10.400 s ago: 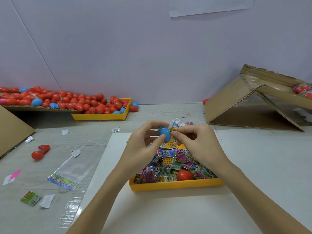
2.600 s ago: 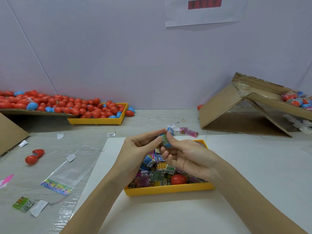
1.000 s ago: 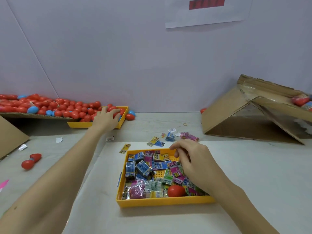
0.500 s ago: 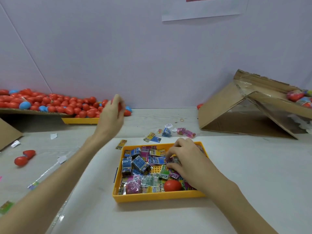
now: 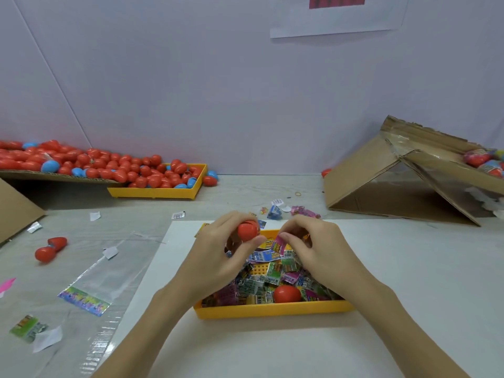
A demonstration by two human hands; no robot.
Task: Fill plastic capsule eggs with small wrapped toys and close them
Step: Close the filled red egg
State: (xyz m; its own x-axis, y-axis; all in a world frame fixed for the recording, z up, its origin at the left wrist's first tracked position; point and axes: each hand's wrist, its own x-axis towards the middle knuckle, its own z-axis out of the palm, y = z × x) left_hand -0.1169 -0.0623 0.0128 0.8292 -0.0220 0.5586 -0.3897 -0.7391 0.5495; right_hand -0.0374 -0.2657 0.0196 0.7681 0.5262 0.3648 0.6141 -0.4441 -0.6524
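My left hand (image 5: 218,257) grips a red capsule egg (image 5: 247,230) between thumb and fingers, above the far end of the near yellow tray (image 5: 272,309). My right hand (image 5: 316,249) pinches a small pink wrapped toy (image 5: 278,244) just to the right of the egg. The tray is piled with several wrapped toys (image 5: 261,285), and a closed red egg (image 5: 286,293) lies among them near the front wall.
A second yellow tray (image 5: 155,192) and a cardboard sheet (image 5: 54,176) at the back left hold several red and blue eggs. An open red egg (image 5: 50,249) lies at the left. A tipped cardboard box (image 5: 403,181) stands at the right. Loose toys (image 5: 289,211) and a plastic bag (image 5: 101,282) lie about.
My left hand came back from the far tray of eggs with a red egg and now holds it over the near tray. My right hand lifted a pink wrapped toy out of the pile.
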